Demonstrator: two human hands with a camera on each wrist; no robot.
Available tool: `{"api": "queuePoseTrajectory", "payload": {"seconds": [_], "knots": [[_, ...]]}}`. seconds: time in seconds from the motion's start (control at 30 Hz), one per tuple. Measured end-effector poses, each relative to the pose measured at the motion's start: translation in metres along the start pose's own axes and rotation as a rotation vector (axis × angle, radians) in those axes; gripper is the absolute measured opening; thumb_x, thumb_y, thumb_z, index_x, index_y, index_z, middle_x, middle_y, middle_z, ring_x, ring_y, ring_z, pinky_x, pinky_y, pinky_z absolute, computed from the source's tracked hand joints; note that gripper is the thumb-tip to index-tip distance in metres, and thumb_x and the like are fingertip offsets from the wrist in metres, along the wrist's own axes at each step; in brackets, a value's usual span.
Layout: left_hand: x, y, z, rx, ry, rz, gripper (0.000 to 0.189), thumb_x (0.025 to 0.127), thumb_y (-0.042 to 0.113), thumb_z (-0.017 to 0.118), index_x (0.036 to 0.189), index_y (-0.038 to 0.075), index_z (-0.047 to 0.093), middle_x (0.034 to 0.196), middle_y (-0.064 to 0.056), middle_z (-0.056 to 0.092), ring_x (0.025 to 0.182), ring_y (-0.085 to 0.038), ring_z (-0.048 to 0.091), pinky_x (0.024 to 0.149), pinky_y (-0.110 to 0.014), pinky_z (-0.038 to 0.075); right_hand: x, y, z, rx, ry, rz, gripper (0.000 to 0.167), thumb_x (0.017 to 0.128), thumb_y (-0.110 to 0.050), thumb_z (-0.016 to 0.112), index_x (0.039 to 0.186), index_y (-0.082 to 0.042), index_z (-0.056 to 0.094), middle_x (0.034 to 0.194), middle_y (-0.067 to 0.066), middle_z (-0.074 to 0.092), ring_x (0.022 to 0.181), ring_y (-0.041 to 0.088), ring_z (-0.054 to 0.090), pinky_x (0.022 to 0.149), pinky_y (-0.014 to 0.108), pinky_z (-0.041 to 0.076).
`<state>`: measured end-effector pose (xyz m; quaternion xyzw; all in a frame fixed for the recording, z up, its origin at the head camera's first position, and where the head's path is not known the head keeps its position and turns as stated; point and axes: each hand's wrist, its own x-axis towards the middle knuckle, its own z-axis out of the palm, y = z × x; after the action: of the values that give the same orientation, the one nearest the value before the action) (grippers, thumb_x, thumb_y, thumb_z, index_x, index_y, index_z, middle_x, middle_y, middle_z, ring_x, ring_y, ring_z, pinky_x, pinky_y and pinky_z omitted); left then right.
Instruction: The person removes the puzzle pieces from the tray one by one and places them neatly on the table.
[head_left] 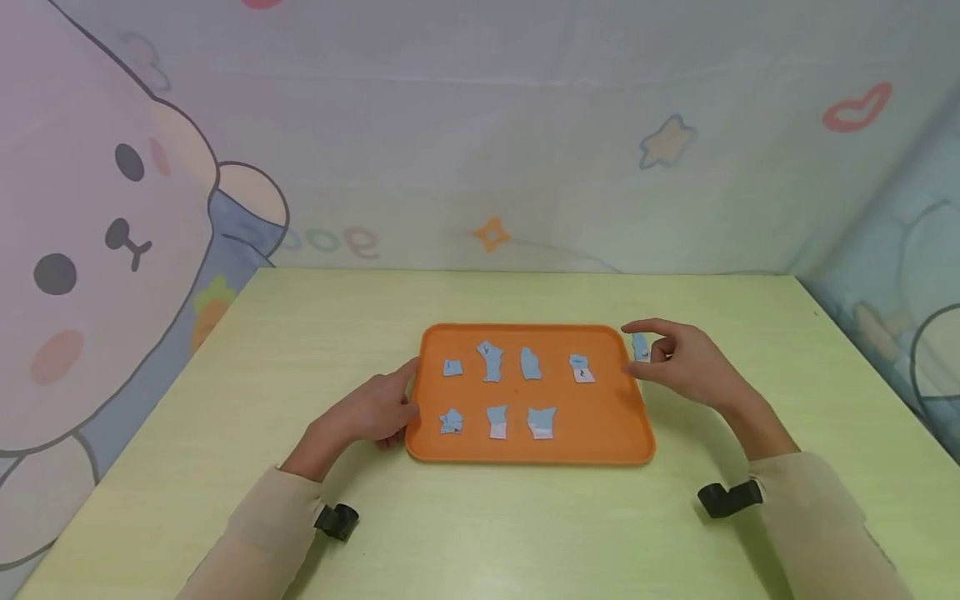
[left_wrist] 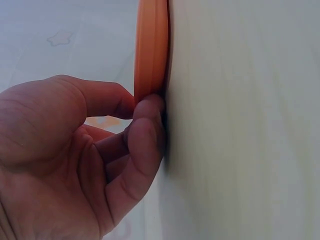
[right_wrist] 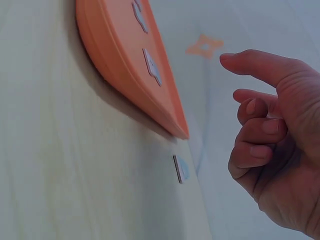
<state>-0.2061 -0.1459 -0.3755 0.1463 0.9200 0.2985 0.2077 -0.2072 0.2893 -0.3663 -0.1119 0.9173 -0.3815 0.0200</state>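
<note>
My left hand grips the left edge of an orange tray. In the left wrist view its thumb is at the rim and its fingers are curled low against the tray's side, by the tabletop. On the tray lie several small light-blue puzzle pieces, in two rows. Beyond the tray's right edge, one more blue puzzle piece lies on the table. Over that piece hovers my right hand, thumb and index finger spread apart, the other fingers curled, nothing between them.
The tray stands on a pale yellow-green table. Behind the table hangs a printed cloth with a cartoon bear at the left. A black wrist camera sits on the left sleeve, and another black camera on the right.
</note>
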Motion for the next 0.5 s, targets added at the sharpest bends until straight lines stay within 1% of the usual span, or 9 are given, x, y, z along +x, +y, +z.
{"api": "queuePoseTrajectory", "payload": {"seconds": [0.1, 0.23, 0.5], "knots": [[-0.001, 0.000, -0.001, -0.005, 0.001, 0.003, 0.079, 0.098, 0.005, 0.048, 0.169, 0.001, 0.014, 0.065, -0.006, 0.062, 0.049, -0.016, 0.058, 0.052, -0.031, 0.053, -0.001, -0.008, 0.006, -0.012, 0.001, -0.016, 0.054, 0.090, -0.028, 0.084, 0.137, -0.009, 0.066, 0.064, -0.004, 0.046, 0.056, 0.008, 0.038, 0.054, 0.025, 0.033], [-0.001, 0.001, -0.001, -0.009, -0.001, 0.008, 0.078, 0.097, 0.004, 0.047, 0.168, 0.000, 0.014, 0.064, -0.006, 0.062, 0.049, -0.016, 0.058, 0.052, -0.031, 0.053, -0.002, -0.016, 0.015, -0.015, -0.016, -0.039, 0.054, 0.089, -0.028, 0.084, 0.136, -0.008, 0.068, 0.064, -0.004, 0.045, 0.055, 0.008, 0.038, 0.052, 0.026, 0.033], [-0.001, 0.001, -0.001, 0.002, -0.001, 0.004, 0.078, 0.098, 0.005, 0.047, 0.169, 0.001, 0.015, 0.065, -0.006, 0.063, 0.049, -0.017, 0.059, 0.052, -0.031, 0.054, -0.004, -0.024, 0.033, -0.012, -0.072, -0.056, 0.052, 0.088, -0.029, 0.085, 0.133, -0.008, 0.069, 0.065, -0.003, 0.048, 0.058, 0.011, 0.044, 0.053, 0.026, 0.037]]}}
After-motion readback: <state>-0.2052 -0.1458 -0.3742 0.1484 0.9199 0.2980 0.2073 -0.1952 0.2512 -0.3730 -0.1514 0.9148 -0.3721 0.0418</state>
